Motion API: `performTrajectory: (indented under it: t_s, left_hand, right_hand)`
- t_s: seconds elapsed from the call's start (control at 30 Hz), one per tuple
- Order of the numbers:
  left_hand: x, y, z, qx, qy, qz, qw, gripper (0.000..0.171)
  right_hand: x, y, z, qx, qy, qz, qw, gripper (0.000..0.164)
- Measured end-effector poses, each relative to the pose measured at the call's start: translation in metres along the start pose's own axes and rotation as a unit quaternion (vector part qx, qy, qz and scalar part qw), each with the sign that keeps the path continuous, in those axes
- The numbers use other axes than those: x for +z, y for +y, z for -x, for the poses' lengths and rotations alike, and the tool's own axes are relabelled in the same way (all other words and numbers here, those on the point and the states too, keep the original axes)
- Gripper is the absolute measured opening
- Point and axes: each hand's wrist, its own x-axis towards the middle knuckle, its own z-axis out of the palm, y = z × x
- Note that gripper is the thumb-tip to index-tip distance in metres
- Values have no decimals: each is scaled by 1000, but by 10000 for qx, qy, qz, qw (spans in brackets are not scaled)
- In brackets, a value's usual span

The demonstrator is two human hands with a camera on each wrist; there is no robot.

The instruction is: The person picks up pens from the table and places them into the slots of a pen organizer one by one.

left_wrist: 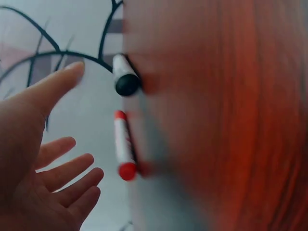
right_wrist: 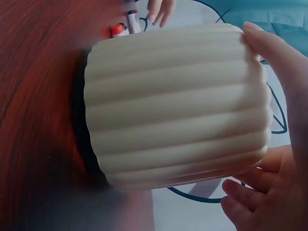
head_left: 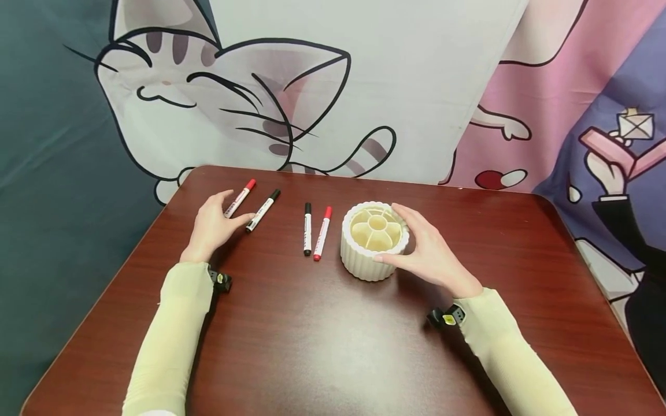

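Pale sleeves [head_left: 163, 341] up front, 2 black wrist gadgets [head_left: 222, 282]. 4 markers [head_left: 307, 228] on the brown table [head_left: 338, 358], 2 red, 2 black, print too tiny to read. Left hand [head_left: 210, 226] is spread, empty, near 1 red, 1 black. Right hand [head_left: 429, 251] grips the 1 ribbed cream holder [head_left: 366, 263] right of them, hiding some rim. Cat backdrop [head_left: 198, 110] behind.

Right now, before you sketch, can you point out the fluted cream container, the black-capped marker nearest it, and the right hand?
Fluted cream container [right_wrist: 178, 110], right wrist view: its ridged outer wall.
Black-capped marker [head_left: 307, 227], head view: the middle of its white barrel.
Right hand [head_left: 432, 254], head view: the back of the hand.
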Motion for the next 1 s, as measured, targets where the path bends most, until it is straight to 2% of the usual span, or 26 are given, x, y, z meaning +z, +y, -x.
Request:
performTrajectory:
  t_s: [0.13, 0.33, 0.5, 0.63, 0.8, 1.0]
  left_hand:
    - [3, -11, -1, -267, 13, 43, 9996, 75]
    - [5, -15, -3, -762, 8, -156, 9970, 50]
    - [4, -17, -4, -970, -110, -437, 9943, 32]
    - [3, -17, -4, -1070, -97, -463, 9931, 27]
    - [1, -17, -4, -1179, 226, -316, 9923, 26]
    - [-3, -8, -2, -1183, 1018, 253, 9874, 28]
  right_hand:
    - [0, 1, 1, 41, -3, 18, 10000, 106]
    - [-1, 2, 1, -19, 1, 34, 10000, 106]
    - [-1, 2, 0, -67, -26, 55, 10000, 106]
    - [0, 1, 0, -76, -43, 69, 9999, 106]
    - [0, 1, -1, -74, -56, 63, 9999, 106]
    - [0, 3, -1, -42, -47, -3, 10000, 105]
